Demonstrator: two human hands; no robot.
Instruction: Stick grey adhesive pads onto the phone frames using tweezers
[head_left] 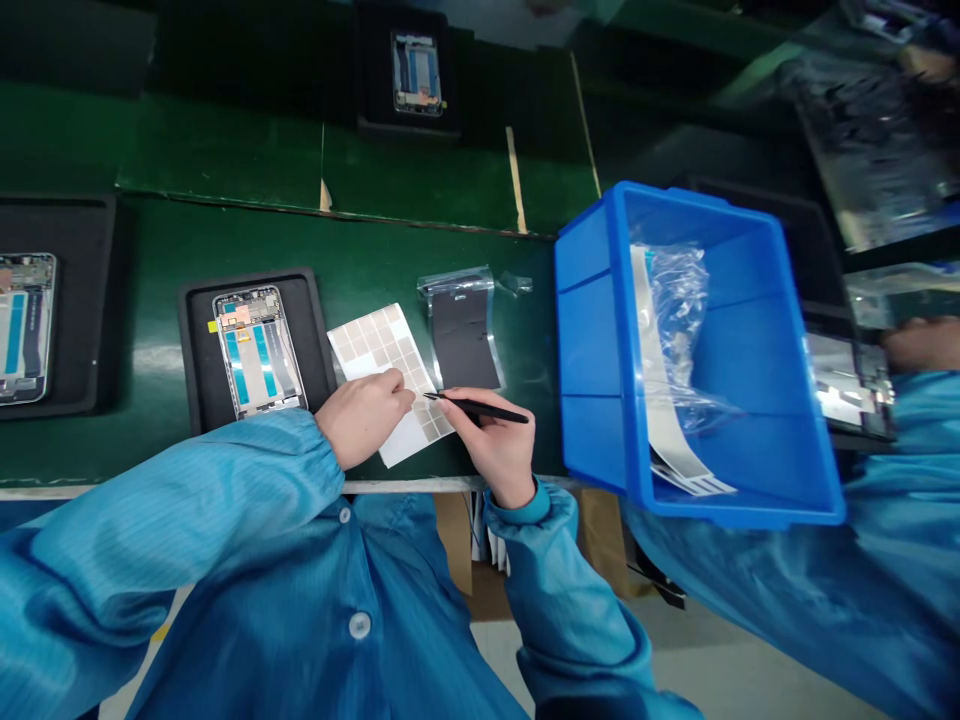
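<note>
A white sheet of small grey-beige square stickers (pixel 379 340) lies tilted on the green bench. My left hand (pixel 365 415) rests on its lower left part, fingers curled and pressed down on the paper; what lies under the fingertips is hidden. Held in my right hand (pixel 504 445) is a pair of black tweezers (pixel 491 409), their tips touching or just above the sheet beside my left fingertips. To the left, an opened phone body (pixel 259 350) sits in a black foam tray (pixel 201 370), partly covered by my left sleeve.
Behind the sheet lies a clear bag with a dark sheet (pixel 463 340). A blue bin (pixel 596 340) on the right holds plastic wrap and white strips. Other phone trays stand at far left (pixel 79 300) and on the back ledge (pixel 371 80). Another person's hand (pixel 926 345) is at far right.
</note>
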